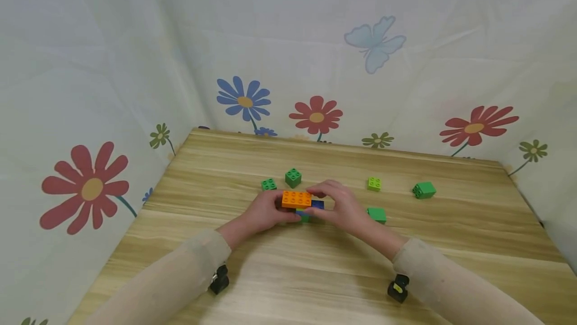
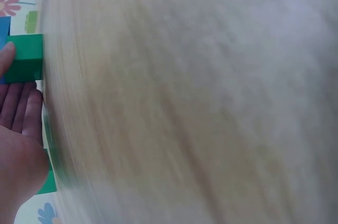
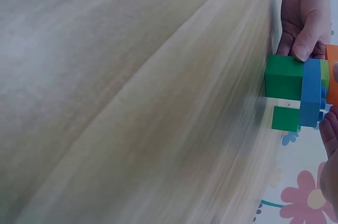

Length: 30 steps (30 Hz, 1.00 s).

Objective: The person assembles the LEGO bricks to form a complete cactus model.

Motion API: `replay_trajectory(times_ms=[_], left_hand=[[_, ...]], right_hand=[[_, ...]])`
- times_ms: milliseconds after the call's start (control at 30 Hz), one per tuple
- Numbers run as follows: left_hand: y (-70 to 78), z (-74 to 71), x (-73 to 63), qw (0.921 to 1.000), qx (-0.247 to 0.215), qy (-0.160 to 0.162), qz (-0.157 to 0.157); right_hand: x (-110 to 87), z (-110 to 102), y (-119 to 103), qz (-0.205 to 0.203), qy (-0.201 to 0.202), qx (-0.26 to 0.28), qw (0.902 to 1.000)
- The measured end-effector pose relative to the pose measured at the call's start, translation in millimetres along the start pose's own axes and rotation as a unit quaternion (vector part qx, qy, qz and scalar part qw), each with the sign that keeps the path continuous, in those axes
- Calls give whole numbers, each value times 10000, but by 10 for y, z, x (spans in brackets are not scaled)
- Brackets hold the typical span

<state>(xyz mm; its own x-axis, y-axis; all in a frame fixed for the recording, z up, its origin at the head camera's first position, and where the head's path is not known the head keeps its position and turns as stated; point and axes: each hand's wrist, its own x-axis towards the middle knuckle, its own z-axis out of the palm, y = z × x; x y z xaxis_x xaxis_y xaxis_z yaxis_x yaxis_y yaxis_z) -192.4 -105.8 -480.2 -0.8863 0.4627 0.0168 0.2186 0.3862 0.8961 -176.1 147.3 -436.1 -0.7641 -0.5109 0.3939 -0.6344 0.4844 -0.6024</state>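
Near the middle of the table, both hands hold a stack of toy building bricks. My left hand [image 1: 266, 210] grips its lower part, the thumb against the green brick [image 3: 284, 77] at the bottom. Above that lies a blue brick [image 3: 310, 92] with studs sticking out to one side, then a lime brick [image 3: 325, 72]. On top is an orange brick [image 1: 296, 199] with two rows of studs. My right hand [image 1: 342, 207] pinches the orange brick's right end between thumb and fingers. The left wrist view shows the left hand's fingers behind the green brick; the orange one is out of that frame.
Two green bricks, one flat-looking [image 1: 268, 185] and one cube-like [image 1: 293, 178], lie behind the left hand. A lime brick [image 1: 374, 184] and two more green bricks [image 1: 424, 190] lie to the right, one close by the right forearm. A flowered curtain [image 1: 279, 39] hangs behind the wooden table [image 1: 288, 285].
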Motion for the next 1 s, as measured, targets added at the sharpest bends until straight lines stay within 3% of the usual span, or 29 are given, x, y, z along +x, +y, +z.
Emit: replay_trajectory(times_ms=[267, 533, 1000], left_hand=[[42, -10, -26, 10000, -60, 10, 67], [90, -31, -69, 9998, -129, -14, -118], [13, -197, -162, 9985, -270, 148, -460]], right_hand=[[-13, 17, 24, -116, 72, -11, 9999], [-21, 28, 27, -92, 105, 64, 9999], [-28, 45, 27, -38, 99, 74, 9999]])
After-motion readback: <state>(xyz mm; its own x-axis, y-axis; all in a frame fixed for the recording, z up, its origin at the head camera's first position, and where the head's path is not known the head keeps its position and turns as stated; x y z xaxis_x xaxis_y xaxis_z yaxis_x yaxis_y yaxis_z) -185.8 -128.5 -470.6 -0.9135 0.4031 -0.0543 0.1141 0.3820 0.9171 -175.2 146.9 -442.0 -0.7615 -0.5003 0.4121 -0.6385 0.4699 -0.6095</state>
